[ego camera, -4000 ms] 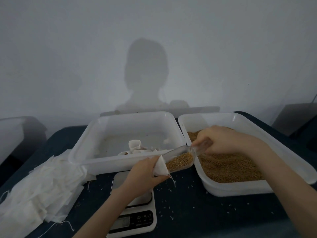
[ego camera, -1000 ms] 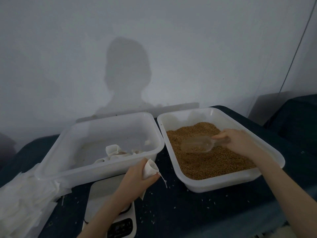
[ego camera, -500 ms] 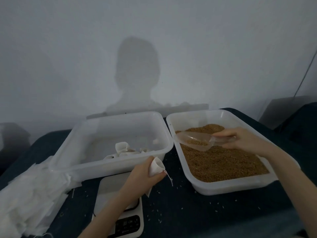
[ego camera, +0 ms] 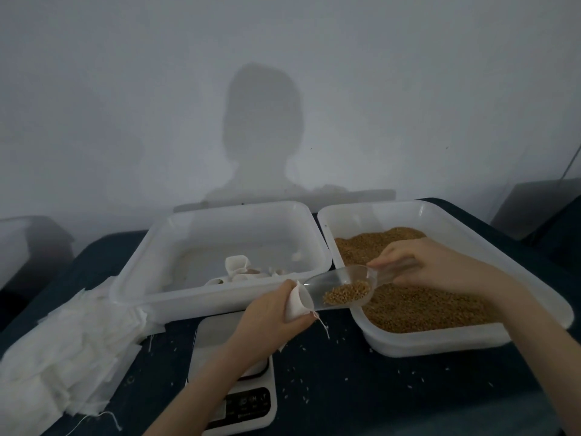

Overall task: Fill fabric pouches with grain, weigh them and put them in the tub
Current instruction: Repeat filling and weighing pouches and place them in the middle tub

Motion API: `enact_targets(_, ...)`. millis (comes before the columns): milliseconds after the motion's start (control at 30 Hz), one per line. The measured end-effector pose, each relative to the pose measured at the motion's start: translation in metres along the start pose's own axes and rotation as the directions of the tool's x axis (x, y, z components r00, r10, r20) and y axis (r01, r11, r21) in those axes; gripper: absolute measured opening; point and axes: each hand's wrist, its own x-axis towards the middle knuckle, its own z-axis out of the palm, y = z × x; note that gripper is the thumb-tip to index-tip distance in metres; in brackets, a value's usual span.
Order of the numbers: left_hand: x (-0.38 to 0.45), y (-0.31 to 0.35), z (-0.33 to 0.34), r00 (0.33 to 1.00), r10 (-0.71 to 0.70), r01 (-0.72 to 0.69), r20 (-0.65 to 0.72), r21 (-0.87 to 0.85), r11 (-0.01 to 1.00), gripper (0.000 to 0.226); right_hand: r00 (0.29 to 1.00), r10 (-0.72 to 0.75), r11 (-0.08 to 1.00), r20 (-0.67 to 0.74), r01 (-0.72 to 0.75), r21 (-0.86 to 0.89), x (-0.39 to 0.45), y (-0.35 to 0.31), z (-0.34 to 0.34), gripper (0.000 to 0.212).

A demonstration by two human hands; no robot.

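Observation:
My left hand (ego camera: 267,316) grips a small white fabric pouch (ego camera: 297,302) with its mouth open toward the right, above the white kitchen scale (ego camera: 239,401). My right hand (ego camera: 421,265) holds the handle of a clear plastic scoop (ego camera: 339,287) that carries a little brown grain; its tip is at the pouch mouth. The right tub (ego camera: 471,341) is filled with brown grain (ego camera: 418,309). The left tub (ego camera: 220,297) holds several filled white pouches (ego camera: 239,270) near its front wall.
A heap of empty white fabric pouches (ego camera: 66,357) lies at the left on the dark blue table cover (ego camera: 377,388), where loose grains are scattered. A grey wall rises close behind the tubs. A dark object (ego camera: 540,209) stands at the far right.
My right hand has lifted the scoop out of the grain tub and carried it left to the pouch mouth. My left hand has kept holding the pouch over the scale.

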Motion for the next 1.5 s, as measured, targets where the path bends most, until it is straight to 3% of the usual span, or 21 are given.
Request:
enact_targets(133, 0.000, -0.004, 0.000, 1.000, -0.013, 0.011, 0.013, 0.074, 0.997, 0.035, 1.000, -0.022, 0.996, 0.004, 0.022, -0.086, 0.008, -0.018, 0.003, 0.039)
enact_targets(200, 0.000, -0.004, 0.001, 1.000, -0.022, 0.020, 0.018, 0.090, 0.996, 0.040, 1.000, -0.027, 0.959, 0.000, 0.026, -0.281, 0.014, -0.028, 0.004, 0.037)
enact_targets(300, 0.000, -0.004, 0.006, 0.999, -0.042, 0.041, 0.013, 0.072, 0.997, 0.042, 0.995, -0.082, 0.831, -0.061, 0.034, -0.556, 0.019, -0.047, 0.004, 0.042)
enact_targets(400, 0.001, -0.002, 0.011, 0.995, -0.096, 0.096, -0.010, -0.014, 0.995, 0.044, 0.972, -0.218, 0.633, -0.088, 0.072, -0.771, 0.023, -0.069, 0.007, 0.053)
enact_targets(500, 0.004, -0.002, 0.016, 0.984, -0.170, 0.167, -0.049, -0.065, 0.984, 0.039, 0.935, -0.341, 0.517, -0.103, 0.095, -0.851, 0.028, -0.090, 0.009, 0.059)
enact_targets(633, 0.007, -0.001, 0.017, 0.975, -0.196, 0.177, -0.107, -0.161, 0.971, 0.039, 0.925, -0.367, 0.401, -0.098, 0.062, -0.914, 0.033, -0.108, 0.010, 0.049)
enact_targets(867, 0.010, -0.002, 0.014, 0.978, -0.155, 0.124, -0.141, -0.210, 0.970, 0.030, 0.938, -0.322, 0.450, -0.127, 0.034, -0.892, 0.032, -0.106, 0.006, 0.052)
enact_targets(1033, 0.015, -0.004, 0.013, 0.974, -0.197, 0.171, -0.108, -0.213, 0.962, 0.045, 0.936, -0.311, 0.505, -0.168, 0.013, -0.863, 0.033, -0.093, 0.002, 0.059)
enact_targets(1133, 0.019, -0.005, 0.013, 0.972, -0.216, 0.184, -0.092, -0.275, 0.944, 0.032, 0.926, -0.299, 0.558, -0.228, -0.024, -0.829, 0.033, -0.078, -0.001, 0.063)
enact_targets(1267, 0.021, -0.007, 0.010, 0.970, -0.227, 0.179, -0.089, -0.372, 0.911, 0.012, 0.951, -0.178, 0.652, -0.253, -0.079, -0.754, 0.037, -0.052, 0.001, 0.065)
enact_targets(1400, 0.017, -0.012, 0.002, 0.959, -0.245, 0.187, -0.141, -0.334, 0.924, 0.023, 0.959, -0.075, 0.796, -0.272, -0.107, -0.596, 0.027, -0.013, 0.005, 0.048)
enact_targets(1500, 0.012, -0.018, -0.005, 0.971, -0.200, 0.172, -0.132, -0.197, 0.965, 0.014, 0.933, 0.069, 0.756, -0.354, -0.281, -0.591, 0.015, 0.024, 0.015, 0.043)
